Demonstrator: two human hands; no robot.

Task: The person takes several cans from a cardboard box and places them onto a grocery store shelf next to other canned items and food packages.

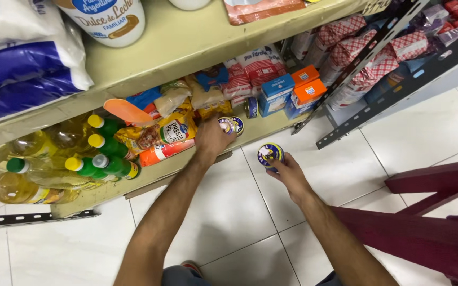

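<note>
My right hand holds a small round tin with a blue and yellow lid, just in front of the bottom shelf. At the shelf's front edge my left hand grips another small round tin. A matching tin sits right beside it on the shelf, and a third tin stands on edge just behind.
The low shelf carries oil bottles with green and yellow caps at left, yellow and orange food packets in the middle, and blue and orange boxes at right. A dark red wooden frame stands on the white tiled floor at right.
</note>
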